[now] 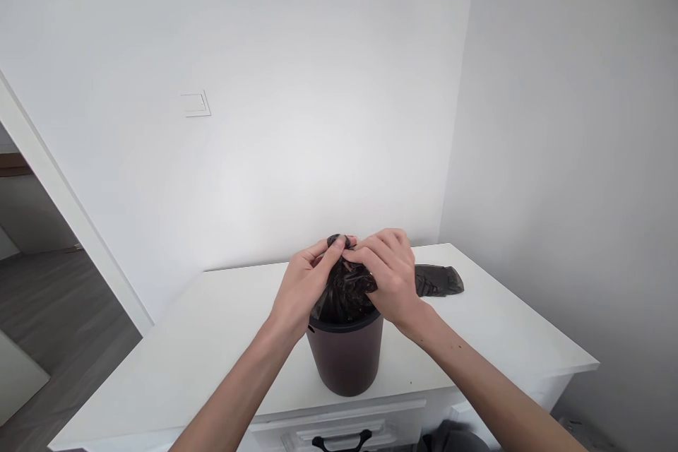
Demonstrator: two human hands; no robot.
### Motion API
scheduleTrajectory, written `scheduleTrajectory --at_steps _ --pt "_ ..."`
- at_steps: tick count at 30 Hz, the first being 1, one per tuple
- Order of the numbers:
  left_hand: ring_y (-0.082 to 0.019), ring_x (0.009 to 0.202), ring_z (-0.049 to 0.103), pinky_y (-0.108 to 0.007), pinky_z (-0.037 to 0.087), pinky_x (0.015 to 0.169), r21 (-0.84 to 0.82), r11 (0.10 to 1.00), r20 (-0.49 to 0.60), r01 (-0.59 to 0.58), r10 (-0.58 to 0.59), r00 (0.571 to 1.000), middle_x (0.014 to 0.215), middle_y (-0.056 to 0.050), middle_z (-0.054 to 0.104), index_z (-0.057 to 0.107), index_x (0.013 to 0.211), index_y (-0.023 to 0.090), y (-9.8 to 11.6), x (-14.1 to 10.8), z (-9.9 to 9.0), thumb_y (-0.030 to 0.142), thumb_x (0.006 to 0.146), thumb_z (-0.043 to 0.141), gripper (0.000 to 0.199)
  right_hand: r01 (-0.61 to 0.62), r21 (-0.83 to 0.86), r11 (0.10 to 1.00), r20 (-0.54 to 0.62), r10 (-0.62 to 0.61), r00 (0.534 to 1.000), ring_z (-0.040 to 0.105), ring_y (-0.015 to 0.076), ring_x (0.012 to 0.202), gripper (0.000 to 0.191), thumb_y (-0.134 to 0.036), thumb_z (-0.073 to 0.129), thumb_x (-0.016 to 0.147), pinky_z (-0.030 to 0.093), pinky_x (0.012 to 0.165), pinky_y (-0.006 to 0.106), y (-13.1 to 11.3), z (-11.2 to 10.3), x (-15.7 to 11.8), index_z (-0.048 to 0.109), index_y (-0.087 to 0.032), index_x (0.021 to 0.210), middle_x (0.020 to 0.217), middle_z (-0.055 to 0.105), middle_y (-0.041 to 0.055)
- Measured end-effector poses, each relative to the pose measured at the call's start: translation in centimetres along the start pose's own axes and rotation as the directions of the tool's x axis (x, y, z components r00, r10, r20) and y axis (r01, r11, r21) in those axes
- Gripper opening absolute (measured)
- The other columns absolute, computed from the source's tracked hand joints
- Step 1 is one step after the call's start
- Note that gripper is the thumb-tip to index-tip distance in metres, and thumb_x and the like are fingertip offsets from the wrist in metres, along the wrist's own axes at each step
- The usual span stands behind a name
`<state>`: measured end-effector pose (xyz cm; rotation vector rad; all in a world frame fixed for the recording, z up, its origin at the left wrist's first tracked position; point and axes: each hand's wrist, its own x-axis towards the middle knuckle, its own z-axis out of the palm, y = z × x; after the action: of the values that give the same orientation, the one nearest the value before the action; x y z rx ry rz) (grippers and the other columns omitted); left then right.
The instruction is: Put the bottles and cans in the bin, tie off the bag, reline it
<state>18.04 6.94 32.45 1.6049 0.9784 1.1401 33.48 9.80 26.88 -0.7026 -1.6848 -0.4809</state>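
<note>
A dark brown trash can [347,360] with a black rim stands upright near the front edge of the white dresser top. Out of its mouth rises a black plastic trash bag [347,293], its upper part bunched together. My left hand [312,272] pinches the bag's gathered top between thumb and fingers. Close against it, my right hand [386,272] has its fingers curled onto the bag's right side. The right fingertips are partly hidden in the folds. What lies inside the bag does not show clearly.
Behind my right hand a folded black plastic bag [439,280] lies on the dresser top [238,339]. Walls close off the back and right. A black drawer handle [342,441] sits below the front edge. A doorway opens at the left, and a light switch [195,104] is on the wall.
</note>
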Motion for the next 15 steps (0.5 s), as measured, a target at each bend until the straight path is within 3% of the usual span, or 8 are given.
scheduleTrajectory --at_steps 4,8,13,15 --pt "-0.027 0.11 0.069 -0.037 0.052 0.098 -0.099 0.994 -0.076 0.05 -0.058 0.995 0.113 -0.006 0.079 0.077 0.116 0.023 -0.9 0.6 -0.4 0.061 0.087 0.068 0.049 0.046 0.032 0.998 0.198 -0.051 0.979 0.054 0.022 0.082 0.038 -0.002 0.043 0.094 0.041 0.074 0.037 0.1 -0.9 -0.3 0.065 -0.026 0.113 0.084 0.068 0.0033" --pt "-0.027 0.113 0.068 -0.037 0.051 0.101 -0.144 0.989 -0.216 0.042 -0.072 0.974 0.116 -0.007 0.078 0.08 0.11 0.021 -2.2 1.4 -1.7 0.057 0.081 0.076 0.046 0.056 0.022 0.998 0.247 -0.06 0.967 0.052 0.0204 0.075 0.032 -0.007 0.042 0.1 0.04 0.072 0.035 -0.3 -2.2 -0.7 0.064 -0.026 0.112 0.069 0.062 0.0" --pt "-0.028 0.121 0.065 -0.038 0.047 0.108 -0.154 0.984 -0.181 0.091 -0.119 0.976 0.122 -0.009 0.076 0.08 0.107 0.021 -2.7 1.7 -2.4 0.053 0.081 0.077 0.042 0.011 0.02 1.0 0.431 -0.019 0.902 0.057 0.0193 0.08 0.027 -0.023 0.048 0.105 0.042 0.077 0.034 -0.5 -2.4 -0.3 0.056 -0.023 0.132 0.086 0.065 0.0025" --pt "-0.028 0.119 0.066 -0.039 0.047 0.108 -0.146 0.985 -0.153 0.091 -0.113 0.982 0.12 -0.009 0.077 0.08 0.107 0.021 -2.7 1.5 -2.3 0.054 0.082 0.077 0.041 0.016 0.036 0.999 0.496 -0.031 0.868 0.059 0.0194 0.084 0.024 -0.029 0.052 0.105 0.043 0.08 0.034 -0.3 -2.0 -0.2 0.06 -0.024 0.127 0.089 0.065 0.0028"
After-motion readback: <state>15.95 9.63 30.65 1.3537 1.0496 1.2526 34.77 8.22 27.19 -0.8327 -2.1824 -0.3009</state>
